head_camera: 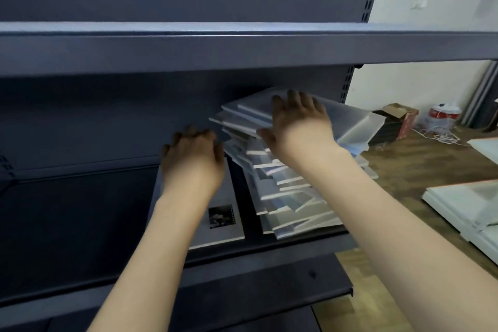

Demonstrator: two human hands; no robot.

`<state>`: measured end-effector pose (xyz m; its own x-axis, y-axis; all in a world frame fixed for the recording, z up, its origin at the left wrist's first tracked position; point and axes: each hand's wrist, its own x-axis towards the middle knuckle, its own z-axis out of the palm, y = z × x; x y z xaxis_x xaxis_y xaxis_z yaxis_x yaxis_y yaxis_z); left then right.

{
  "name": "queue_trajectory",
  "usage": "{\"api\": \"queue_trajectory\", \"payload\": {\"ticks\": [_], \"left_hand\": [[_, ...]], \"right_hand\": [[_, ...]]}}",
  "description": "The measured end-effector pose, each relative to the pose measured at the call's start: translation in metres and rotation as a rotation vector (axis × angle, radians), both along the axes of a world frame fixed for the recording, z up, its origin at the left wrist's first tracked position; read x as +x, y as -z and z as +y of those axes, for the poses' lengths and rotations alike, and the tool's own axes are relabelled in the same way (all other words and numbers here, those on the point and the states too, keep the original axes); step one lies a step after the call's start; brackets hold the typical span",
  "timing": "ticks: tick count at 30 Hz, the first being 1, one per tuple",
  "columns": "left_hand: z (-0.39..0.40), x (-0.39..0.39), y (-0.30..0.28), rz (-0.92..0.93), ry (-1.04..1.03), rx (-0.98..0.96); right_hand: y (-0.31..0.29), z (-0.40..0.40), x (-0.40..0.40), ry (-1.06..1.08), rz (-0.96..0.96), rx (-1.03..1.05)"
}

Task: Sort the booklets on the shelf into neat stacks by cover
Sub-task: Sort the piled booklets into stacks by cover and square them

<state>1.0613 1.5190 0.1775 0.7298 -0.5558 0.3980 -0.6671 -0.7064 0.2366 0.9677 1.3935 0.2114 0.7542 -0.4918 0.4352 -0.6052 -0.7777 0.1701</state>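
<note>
Booklets (283, 191) sit in one tall, ragged pile at the right end of the middle shelf (80, 224), corners fanned out at different angles, the upper ones tipped toward the back panel. Right hand (299, 121) rests on top of the pile: fingers spread flat across the uppermost pale cover, thumb hooked under the near edge of the top few, so it grips them between thumb and fingers. Left hand (194, 159) is just left of the pile, over the far end of a single grey booklet (223, 218); fingers loosely bent; whether they touch that cover or the side of the pile cannot be told, as the hand is in shadow and blurred. The grey booklet lies flat on the shelf beside the pile, apart from it by a narrow dark gap, with a small dark photo printed near its front edge.

Beyond the shelf's right upright: wooden floor (404, 164), a cardboard box (401, 116) near the wall, tangled white cord (444, 137), and white flat panels (466, 205) lying at the right edge.
</note>
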Motion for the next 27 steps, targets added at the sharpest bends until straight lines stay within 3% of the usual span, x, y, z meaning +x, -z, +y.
{"api": "queue_trajectory", "payload": {"ticks": [5,10,14,17,20,23,27], "left_hand": [[-0.006,-0.009,0.007,-0.011,-0.026,0.007],[-0.008,-0.010,0.017,-0.023,-0.005,-0.016],[-0.011,-0.011,0.017,-0.021,0.019,-0.047],[-0.014,-0.011,0.017,-0.046,0.049,-0.049],[-0.017,-0.008,0.017,-0.043,0.088,-0.055],[-0.018,-0.004,0.018,-0.033,0.152,-0.131],[-0.022,-0.007,0.012,0.198,0.243,-0.328]], "right_hand": [[0.008,-0.013,-0.006,0.215,0.141,0.153],[0.006,-0.016,-0.004,0.152,0.038,0.186],[-0.001,-0.012,-0.008,0.097,0.066,0.190],[0.009,0.009,-0.004,0.153,0.017,0.129],[0.001,0.032,-0.006,0.274,0.091,0.099],[0.003,0.028,-0.009,0.144,0.019,0.141],[-0.002,0.035,-0.016,0.116,-0.035,0.148]]}}
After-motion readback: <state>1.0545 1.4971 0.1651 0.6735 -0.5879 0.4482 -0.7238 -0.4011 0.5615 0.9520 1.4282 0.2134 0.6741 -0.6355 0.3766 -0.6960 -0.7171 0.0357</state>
